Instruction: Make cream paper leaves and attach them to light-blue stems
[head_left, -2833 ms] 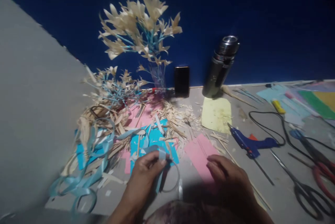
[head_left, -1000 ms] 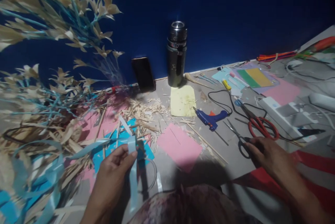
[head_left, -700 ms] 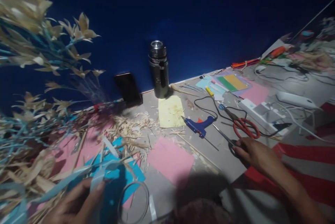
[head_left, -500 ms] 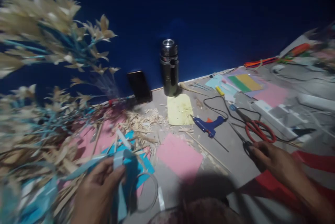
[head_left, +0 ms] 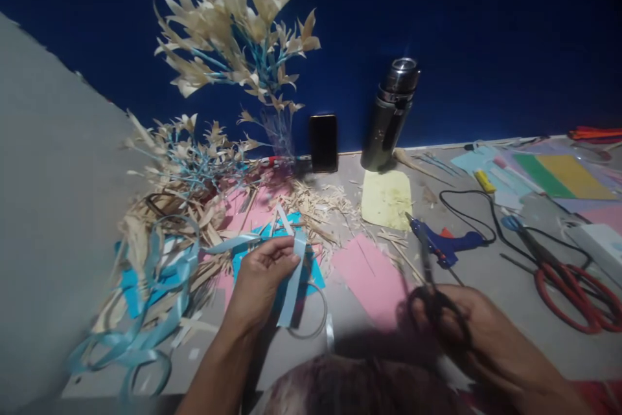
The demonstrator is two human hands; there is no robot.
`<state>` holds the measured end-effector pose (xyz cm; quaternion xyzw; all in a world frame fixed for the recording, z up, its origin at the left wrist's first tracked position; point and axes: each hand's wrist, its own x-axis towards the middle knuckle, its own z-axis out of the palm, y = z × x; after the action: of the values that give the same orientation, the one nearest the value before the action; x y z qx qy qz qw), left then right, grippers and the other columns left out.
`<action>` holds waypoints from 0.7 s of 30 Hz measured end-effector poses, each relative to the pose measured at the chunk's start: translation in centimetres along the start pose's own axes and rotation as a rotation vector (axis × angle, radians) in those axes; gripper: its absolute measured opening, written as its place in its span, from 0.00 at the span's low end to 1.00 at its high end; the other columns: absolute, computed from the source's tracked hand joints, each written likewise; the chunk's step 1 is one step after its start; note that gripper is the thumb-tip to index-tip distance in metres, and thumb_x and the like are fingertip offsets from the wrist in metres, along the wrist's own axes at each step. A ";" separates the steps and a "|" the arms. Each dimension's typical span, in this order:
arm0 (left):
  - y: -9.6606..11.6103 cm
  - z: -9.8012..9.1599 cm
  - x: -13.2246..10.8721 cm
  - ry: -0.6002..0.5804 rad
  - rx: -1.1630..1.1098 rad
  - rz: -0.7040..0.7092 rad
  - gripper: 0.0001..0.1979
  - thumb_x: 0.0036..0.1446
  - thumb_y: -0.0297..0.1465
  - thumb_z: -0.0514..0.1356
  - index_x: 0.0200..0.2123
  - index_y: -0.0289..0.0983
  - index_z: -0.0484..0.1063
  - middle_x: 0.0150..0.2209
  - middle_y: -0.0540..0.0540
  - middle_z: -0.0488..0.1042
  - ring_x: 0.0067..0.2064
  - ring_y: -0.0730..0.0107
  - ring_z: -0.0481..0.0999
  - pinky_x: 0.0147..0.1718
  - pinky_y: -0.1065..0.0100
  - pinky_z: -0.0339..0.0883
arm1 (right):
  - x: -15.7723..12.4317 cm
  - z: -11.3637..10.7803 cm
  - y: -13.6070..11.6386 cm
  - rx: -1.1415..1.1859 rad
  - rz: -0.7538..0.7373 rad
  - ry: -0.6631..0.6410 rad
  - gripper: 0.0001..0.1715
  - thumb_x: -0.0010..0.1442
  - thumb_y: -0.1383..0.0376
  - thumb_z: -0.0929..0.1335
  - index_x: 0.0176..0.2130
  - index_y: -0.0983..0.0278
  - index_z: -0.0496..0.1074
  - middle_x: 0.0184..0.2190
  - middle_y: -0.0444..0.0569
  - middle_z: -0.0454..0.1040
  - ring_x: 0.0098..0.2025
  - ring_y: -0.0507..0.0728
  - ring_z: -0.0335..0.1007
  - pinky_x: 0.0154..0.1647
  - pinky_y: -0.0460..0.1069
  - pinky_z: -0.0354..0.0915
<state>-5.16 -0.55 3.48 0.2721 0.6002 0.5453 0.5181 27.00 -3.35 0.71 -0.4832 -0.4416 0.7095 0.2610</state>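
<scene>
My left hand (head_left: pixel 261 279) pinches a light blue ribbon strip (head_left: pixel 293 282) that hangs down from its fingers above blue paper (head_left: pixel 272 259). In my right hand (head_left: pixel 466 331) are black-handled scissors (head_left: pixel 430 285), fingers through the loops, blades pointing up and away toward the blue glue gun (head_left: pixel 444 243). Both hands hover low over the grey table, a pink paper sheet (head_left: pixel 372 279) lying between them.
A pile of straw shavings and blue ribbon loops (head_left: pixel 146 311) spreads at left. Straw flower sprays (head_left: pixel 233 33) stand at the back beside a phone (head_left: pixel 324 143) and steel flask (head_left: pixel 391 114). Red scissors (head_left: pixel 573 282), cables and coloured sheets (head_left: pixel 549 172) lie right.
My right hand reached right to the black scissors, gripped them and brought them back toward the middle. The left hand kept hold of the ribbon strip. The view swung right, then back left.
</scene>
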 end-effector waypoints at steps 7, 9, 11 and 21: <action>-0.2 -0.4 -0.6 -0.019 -0.087 0.014 0.19 0.40 0.31 0.77 0.38 0.35 0.79 0.29 0.49 0.78 0.29 0.73 0.74 0.31 0.72 0.66 | 5.5 7.9 -1.5 0.044 0.219 -0.327 0.21 0.49 0.55 0.77 0.24 0.66 0.69 0.19 0.39 0.61 0.21 0.47 0.50 0.20 0.43 0.46; -0.5 -0.5 -0.8 -0.040 -0.098 0.016 0.22 0.41 0.31 0.76 0.42 0.35 0.79 0.29 0.50 0.76 0.29 0.75 0.72 0.30 0.73 0.64 | 5.8 8.6 -1.1 0.111 0.186 -0.387 0.19 0.50 0.58 0.76 0.24 0.66 0.67 0.19 0.38 0.59 0.22 0.47 0.49 0.21 0.43 0.45; -0.8 -0.4 -1.0 -0.060 -0.082 0.024 0.23 0.43 0.31 0.76 0.45 0.36 0.78 0.28 0.52 0.74 0.27 0.78 0.69 0.27 0.75 0.61 | 6.0 8.9 -0.6 0.148 0.154 -0.399 0.19 0.51 0.58 0.76 0.24 0.66 0.67 0.19 0.38 0.58 0.22 0.46 0.48 0.21 0.43 0.44; -0.4 0.1 -1.2 -0.311 -0.130 -0.002 0.34 0.49 0.34 0.73 0.60 0.40 0.70 0.26 0.53 0.70 0.24 0.75 0.65 0.25 0.72 0.56 | 7.0 9.5 0.1 0.138 0.078 -0.405 0.34 0.46 0.41 0.77 0.22 0.67 0.69 0.16 0.40 0.62 0.18 0.47 0.50 0.20 0.45 0.44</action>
<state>-4.56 -1.68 3.52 0.3186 0.4766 0.5336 0.6218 15.48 -1.39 -1.22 -0.3283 -0.4164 0.8303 0.1718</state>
